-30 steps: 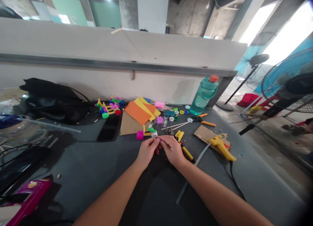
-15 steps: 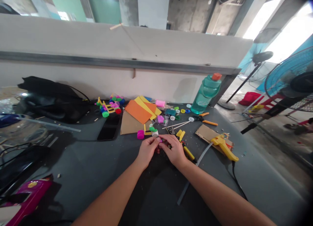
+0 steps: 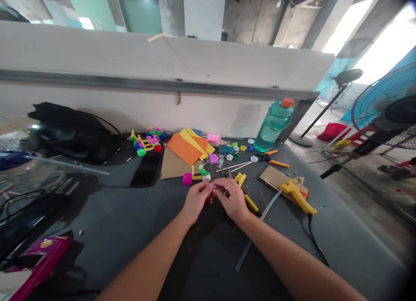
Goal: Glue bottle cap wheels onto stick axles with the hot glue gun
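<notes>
My left hand point(image 3: 197, 200) and my right hand point(image 3: 233, 200) meet over the dark tabletop, fingertips pinched around a small purple piece point(image 3: 214, 186). Fingers cover most of it, so its kind is hidden. Just beyond my left hand sits a small toy car point(image 3: 197, 175) with yellow sticks and pink, white and green caps as wheels. Beside my right hand lie pliers with yellow and black handles point(image 3: 251, 204) and some yellow pieces point(image 3: 239, 178).
A yellow glue gun point(image 3: 297, 194) rests on cardboard at right, near a clear glue stick point(image 3: 273, 205). Farther back are coloured paper point(image 3: 183, 148), bottle caps point(image 3: 243, 148), orange-handled pliers point(image 3: 278, 163) and a teal bottle point(image 3: 273, 125). A phone point(image 3: 145, 168) and finished-looking toy cars point(image 3: 147, 145) lie left.
Both hands stay nearly in place, with the fingers shifting slightly around the small purple piece. The view has moved a little.
</notes>
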Motion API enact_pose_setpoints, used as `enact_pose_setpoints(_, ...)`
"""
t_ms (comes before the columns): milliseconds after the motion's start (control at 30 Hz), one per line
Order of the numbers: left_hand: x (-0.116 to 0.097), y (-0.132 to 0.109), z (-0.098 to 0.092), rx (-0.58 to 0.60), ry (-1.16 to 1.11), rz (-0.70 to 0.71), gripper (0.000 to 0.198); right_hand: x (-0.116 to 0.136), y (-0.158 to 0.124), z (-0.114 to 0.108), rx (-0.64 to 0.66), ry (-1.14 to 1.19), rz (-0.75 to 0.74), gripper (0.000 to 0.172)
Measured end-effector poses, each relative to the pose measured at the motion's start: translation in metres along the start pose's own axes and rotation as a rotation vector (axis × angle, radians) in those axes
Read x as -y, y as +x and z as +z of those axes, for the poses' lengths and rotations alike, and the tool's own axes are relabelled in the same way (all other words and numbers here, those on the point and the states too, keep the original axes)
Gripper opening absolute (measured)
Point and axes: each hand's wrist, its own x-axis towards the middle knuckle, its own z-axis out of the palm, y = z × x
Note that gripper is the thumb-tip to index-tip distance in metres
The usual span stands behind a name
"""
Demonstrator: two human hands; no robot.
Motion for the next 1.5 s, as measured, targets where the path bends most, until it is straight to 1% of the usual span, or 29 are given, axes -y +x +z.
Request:
enact_pose_setpoints(67,0.0,0.0,0.001,-0.014,-0.005,-0.001,0.032,0.001,0.001,-0.001,-0.009,-0.01,-0.004,0.012)
enact_pose_setpoints(233,-0.003,-0.001,0.001,-0.001,-0.011,0.007,0.03,0.0,0.001,-0.001,0.003,-0.006,-0.028,0.02)
enact_pose_setpoints(333,-0.001,0.0,0.0,0.012,-0.02,0.007,0.028,0.0,-0.001,0.0,0.016,-0.002,-0.03,0.021)
enact_pose_setpoints(400,0.001,0.0,-0.001,0.015,-0.03,0.005,0.029,-0.001,-0.001,0.001,0.001,-0.002,-0.008,0.019)
enact_pose_setpoints(467,0.001,0.0,-0.001,0.004,-0.037,-0.002,0.03,-0.001,-0.002,0.001,-0.02,-0.002,0.009,0.013)
enact_pose_setpoints(533,0.001,0.0,-0.001,-0.002,-0.046,-0.011,0.031,-0.001,-0.001,0.0,-0.017,-0.003,0.004,0.011)
enact_pose_setpoints(633,0.0,0.0,0.0,0.017,-0.056,-0.02,0.029,-0.001,0.0,-0.001,0.01,0.003,-0.041,0.019)
enact_pose_setpoints(700,0.0,0.0,-0.001,0.027,-0.054,-0.018,0.027,-0.001,0.0,-0.001,0.017,0.006,-0.054,0.022)
enact_pose_setpoints(800,0.0,0.0,-0.002,0.024,-0.046,-0.02,0.028,-0.001,-0.001,0.0,-0.002,0.012,-0.006,0.02)
enact_pose_setpoints(867,-0.001,0.0,-0.002,0.022,-0.033,-0.022,0.029,-0.001,-0.002,0.0,-0.019,0.022,0.025,0.016)
enact_pose_setpoints(933,-0.001,0.0,-0.002,0.02,-0.024,-0.023,0.031,-0.001,-0.002,0.0,-0.02,0.022,0.016,0.009)
enact_pose_setpoints(967,0.0,0.0,-0.002,0.018,-0.024,-0.023,0.031,-0.001,-0.001,0.0,-0.014,0.017,0.001,0.008)
enact_pose_setpoints(1067,0.0,-0.001,0.0,0.029,-0.039,-0.021,0.029,-0.001,0.001,-0.001,0.006,-0.005,-0.044,0.015)
enact_pose_setpoints(1133,-0.001,-0.002,0.004,-0.002,-0.11,-0.022,0.025,0.001,0.002,-0.003,0.001,-0.032,-0.069,0.018)
enact_pose_setpoints(1167,-0.004,-0.003,0.006,-0.042,-0.187,-0.027,0.023,0.003,0.002,-0.004,-0.002,-0.054,-0.088,0.018)
enact_pose_setpoints(1233,-0.011,-0.006,0.011,-0.136,-0.407,-0.058,0.026,0.012,0.001,-0.004,0.003,-0.111,-0.151,0.018)
enact_pose_setpoints(1267,-0.016,-0.007,0.013,-0.152,-0.514,-0.091,0.03,0.018,-0.001,-0.003,0.018,-0.142,-0.196,0.019)
enact_pose_setpoints(1300,-0.021,-0.008,0.014,-0.128,-0.586,-0.138,0.035,0.025,-0.003,-0.003,0.046,-0.174,-0.242,0.02)
enact_pose_setpoints(1367,-0.029,-0.01,0.015,-0.095,-0.689,-0.181,0.043,0.04,-0.008,0.0,0.144,-0.231,-0.312,0.026)
enact_pose_setpoints(1400,-0.032,-0.011,0.015,-0.088,-0.73,-0.193,0.046,0.046,-0.011,0.002,0.216,-0.262,-0.325,0.034)
enact_pose_setpoints(1467,-0.032,-0.013,0.016,-0.074,-0.796,-0.204,0.049,0.055,-0.016,0.005,0.342,-0.319,-0.345,0.06)
enact_pose_setpoints(1500,-0.03,-0.014,0.018,-0.06,-0.821,-0.208,0.049,0.056,-0.018,0.005,0.379,-0.348,-0.342,0.072)
